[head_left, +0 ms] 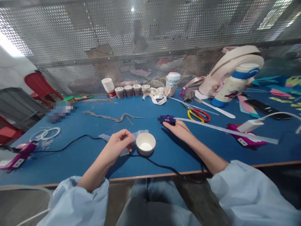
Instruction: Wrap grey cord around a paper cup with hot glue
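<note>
A small white paper cup [146,138] stands on the blue table in front of me, its open mouth tilted toward the camera. Just left of it is my left hand [118,142], its fingers curled and pressed together; what they pinch, if anything, is hidden. Blue-and-white striped material [140,133] lies partly behind that hand and the cup. My right hand [178,129] is wrapped round a dark blue hot glue gun [166,119] at table level. From the gun's rear a long clear glue stick [225,127] extends to the right.
Red-and-yellow-handled scissors [198,115] lie beyond the glue stick. Power strips [245,136] sit on both sides, and a black cord [162,165] crosses near the table edge. Twisted grey cords [113,118], a cup stack [108,87], several wrapped cups [128,91] and bottles [172,83] are farther back.
</note>
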`<state>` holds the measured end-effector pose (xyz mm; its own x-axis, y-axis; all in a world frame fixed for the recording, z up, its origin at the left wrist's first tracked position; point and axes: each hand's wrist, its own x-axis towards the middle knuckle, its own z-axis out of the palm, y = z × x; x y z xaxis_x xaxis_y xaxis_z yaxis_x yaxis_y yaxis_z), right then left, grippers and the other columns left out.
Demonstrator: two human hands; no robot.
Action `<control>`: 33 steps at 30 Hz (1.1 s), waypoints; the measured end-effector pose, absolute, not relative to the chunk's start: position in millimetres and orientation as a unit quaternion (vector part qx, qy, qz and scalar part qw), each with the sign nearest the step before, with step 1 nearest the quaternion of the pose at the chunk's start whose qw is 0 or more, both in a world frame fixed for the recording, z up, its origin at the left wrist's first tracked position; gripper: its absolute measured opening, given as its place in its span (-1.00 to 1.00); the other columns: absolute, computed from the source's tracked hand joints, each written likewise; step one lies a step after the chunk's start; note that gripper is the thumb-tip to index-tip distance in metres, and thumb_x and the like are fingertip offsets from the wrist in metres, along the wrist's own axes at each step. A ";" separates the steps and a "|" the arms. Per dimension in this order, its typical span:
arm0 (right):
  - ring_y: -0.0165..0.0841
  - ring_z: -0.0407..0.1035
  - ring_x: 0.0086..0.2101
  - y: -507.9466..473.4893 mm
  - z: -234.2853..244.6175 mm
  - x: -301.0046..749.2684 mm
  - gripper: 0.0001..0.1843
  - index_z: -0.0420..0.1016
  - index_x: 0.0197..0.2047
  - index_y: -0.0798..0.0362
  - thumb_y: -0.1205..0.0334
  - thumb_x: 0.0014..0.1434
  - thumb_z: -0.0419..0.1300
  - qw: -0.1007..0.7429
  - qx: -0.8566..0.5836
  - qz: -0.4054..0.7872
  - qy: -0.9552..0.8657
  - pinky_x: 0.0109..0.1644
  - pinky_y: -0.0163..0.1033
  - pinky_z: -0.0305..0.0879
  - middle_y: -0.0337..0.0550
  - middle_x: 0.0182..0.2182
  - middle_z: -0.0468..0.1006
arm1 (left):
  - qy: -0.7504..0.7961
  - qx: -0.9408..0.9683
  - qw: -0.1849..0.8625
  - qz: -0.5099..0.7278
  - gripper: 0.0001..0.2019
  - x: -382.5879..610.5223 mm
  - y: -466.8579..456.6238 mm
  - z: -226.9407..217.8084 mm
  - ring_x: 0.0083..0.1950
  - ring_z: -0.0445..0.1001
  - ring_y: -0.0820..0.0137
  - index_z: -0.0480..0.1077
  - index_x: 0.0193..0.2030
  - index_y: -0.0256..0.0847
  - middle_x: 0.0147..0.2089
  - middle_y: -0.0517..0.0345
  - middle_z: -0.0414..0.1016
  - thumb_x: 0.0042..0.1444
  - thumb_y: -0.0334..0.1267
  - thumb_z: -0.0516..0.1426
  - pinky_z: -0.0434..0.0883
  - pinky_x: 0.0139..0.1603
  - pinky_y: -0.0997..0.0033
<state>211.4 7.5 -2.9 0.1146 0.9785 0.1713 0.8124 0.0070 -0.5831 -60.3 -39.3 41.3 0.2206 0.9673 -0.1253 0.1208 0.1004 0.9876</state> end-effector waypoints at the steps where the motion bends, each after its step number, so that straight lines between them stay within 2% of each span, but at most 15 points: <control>1: -0.14 0.48 -0.21 2.6 -3.3 215.6 -0.61 0.56 -0.16 0.10 -0.04 0.15 0.14 0.276 -0.693 0.142 -0.650 -0.21 -0.19 0.30 0.03 -0.23 0.61 | 0.493 0.546 0.554 0.390 -0.77 -60.6 -42.1 40.6 -0.47 0.35 0.49 0.33 -0.50 -0.23 -0.47 0.24 0.38 -0.06 -0.17 0.26 0.37 -0.46 0.48; 5: -0.07 0.43 -0.10 -32.2 -1.0 232.5 -0.60 0.49 -0.14 0.14 -0.01 0.08 0.20 0.248 -0.722 0.111 -0.636 -0.09 -0.13 0.27 0.13 -0.13 0.56 | 0.483 0.533 0.554 0.419 -0.79 -61.1 -51.0 35.5 -0.46 0.38 0.51 0.36 -0.47 -0.24 -0.42 0.23 0.41 -0.01 -0.18 0.25 0.38 -0.43 0.48; 6: -0.08 0.43 -0.15 -43.9 1.7 234.7 -0.63 0.48 -0.17 0.13 0.01 0.09 0.19 0.241 -0.731 0.096 -0.631 -0.11 -0.13 0.27 0.10 -0.17 0.56 | 0.479 0.529 0.555 0.426 -0.79 -60.8 -52.6 33.8 -0.46 0.39 0.51 0.36 -0.47 -0.24 -0.39 0.22 0.41 0.01 -0.18 0.24 0.38 -0.42 0.48; 8: -0.19 0.44 -0.32 -67.5 10.9 234.0 -0.75 0.43 -0.34 0.03 0.01 0.12 0.16 0.198 -0.736 0.074 -0.643 -0.26 -0.18 0.25 -0.07 -0.34 0.56 | 0.469 0.522 0.559 0.443 -0.79 -59.4 -55.0 30.6 -0.42 0.39 0.50 0.36 -0.47 -0.24 -0.35 0.21 0.41 0.03 -0.18 0.24 0.40 -0.41 0.47; 10: -0.31 0.38 -0.48 -86.2 23.9 225.9 -0.75 0.38 -0.44 -0.02 0.03 0.17 0.11 0.184 -0.713 0.139 -0.662 -0.38 -0.24 0.20 -0.21 -0.50 0.50 | 0.460 0.515 0.558 0.460 -0.80 -57.3 -57.2 27.8 -0.39 0.39 0.48 0.37 -0.47 -0.24 -0.32 0.19 0.40 0.04 -0.18 0.24 0.41 -0.41 0.48; 14: -0.36 0.37 -0.39 -89.1 48.0 195.7 -0.87 0.41 -0.34 0.01 0.19 0.20 0.10 0.292 -0.557 0.179 -0.757 -0.28 -0.26 0.25 -0.19 -0.40 0.51 | 0.455 0.496 0.551 0.493 -0.81 -52.9 -62.2 23.3 -0.36 0.37 0.49 0.40 -0.47 -0.24 -0.27 0.19 0.38 0.03 -0.19 0.26 0.43 -0.42 0.49; 16: -0.35 0.39 -0.31 -72.6 53.9 180.0 -0.92 0.42 -0.28 0.05 0.24 0.19 0.13 0.320 -0.509 0.182 -0.778 -0.21 -0.26 0.27 -0.16 -0.33 0.52 | 0.460 0.483 0.545 0.508 -0.81 -50.7 -64.5 21.4 -0.35 0.38 0.48 0.41 -0.47 -0.25 -0.26 0.17 0.39 0.01 -0.20 0.27 0.44 -0.42 0.49; 18: -0.33 0.40 -0.21 -50.0 55.7 167.2 -0.88 0.44 -0.20 0.08 0.28 0.16 0.17 0.328 -0.480 0.201 -0.788 -0.14 -0.25 0.28 -0.12 -0.24 0.54 | 0.464 0.471 0.540 0.521 -0.81 -48.4 -65.9 19.4 -0.33 0.38 0.47 0.42 -0.46 -0.26 -0.25 0.16 0.39 0.00 -0.20 0.28 0.45 -0.42 0.49; 21: -0.34 0.41 -0.13 -16.5 55.0 154.8 -0.74 0.46 -0.08 0.12 0.36 0.11 0.18 0.302 -0.439 0.292 -0.794 -0.06 -0.25 0.30 -0.08 -0.10 0.56 | 0.464 0.462 0.533 0.535 -0.82 -45.3 -66.4 15.9 -0.35 0.38 0.48 0.42 -0.46 -0.26 -0.25 0.16 0.39 0.00 -0.21 0.28 0.45 -0.44 0.50; 25: -0.33 0.42 -0.10 10.3 53.6 149.6 -0.58 0.43 0.03 0.22 0.43 0.05 0.17 0.203 -0.374 0.395 -0.814 -0.02 -0.26 0.30 -0.01 -0.03 0.54 | 0.458 0.454 0.524 0.556 -0.81 -42.3 -66.9 10.2 -0.33 0.38 0.47 0.40 -0.48 -0.26 -0.25 0.15 0.38 0.02 -0.22 0.27 0.45 -0.45 0.50; 29: -0.33 0.43 -0.19 12.4 50.0 146.7 -0.51 0.45 0.03 0.19 0.43 -0.04 0.20 0.145 -0.371 0.360 -0.844 -0.14 -0.30 0.30 -0.05 -0.08 0.56 | 0.454 0.442 0.525 0.568 -0.81 -40.2 -68.8 6.3 -0.27 0.37 0.41 0.38 -0.49 -0.26 -0.25 0.13 0.38 0.00 -0.23 0.28 0.48 -0.43 0.47; 33: -0.36 0.39 -0.32 0.0 45.0 141.1 -0.66 0.52 -0.15 0.14 0.45 -0.04 0.15 0.167 -0.450 0.302 -0.824 -0.27 -0.34 0.21 -0.13 -0.28 0.58 | 0.465 0.438 0.521 0.567 -0.81 -38.8 -67.8 7.3 -0.23 0.38 0.39 0.39 -0.49 -0.26 -0.23 0.12 0.41 -0.01 -0.23 0.28 0.49 -0.43 0.48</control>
